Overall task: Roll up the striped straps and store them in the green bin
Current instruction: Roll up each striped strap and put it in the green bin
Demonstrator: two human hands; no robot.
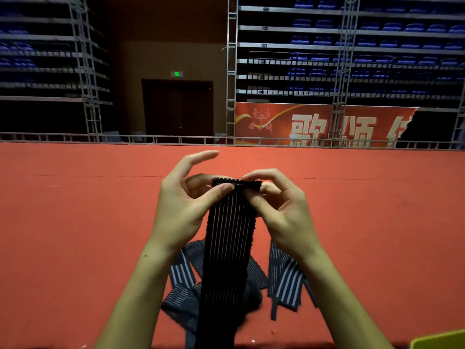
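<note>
Black ribbed elastic strap with thin pale stripes (230,238) is pinched at its top edge by both your hands: left hand (186,202) thumb in front, upper fingers spread loose; right hand (274,202) curled round the corner. You look to be starting the roll; next, turn that edge over tightly. More grey striped straps (286,278) lie below on the red floor (75,222); a yellow-green bin corner (440,340) shows at lower right.

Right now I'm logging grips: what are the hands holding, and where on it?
Both the left hand and right hand pinch the top end of a black striped fabric strap.
</note>
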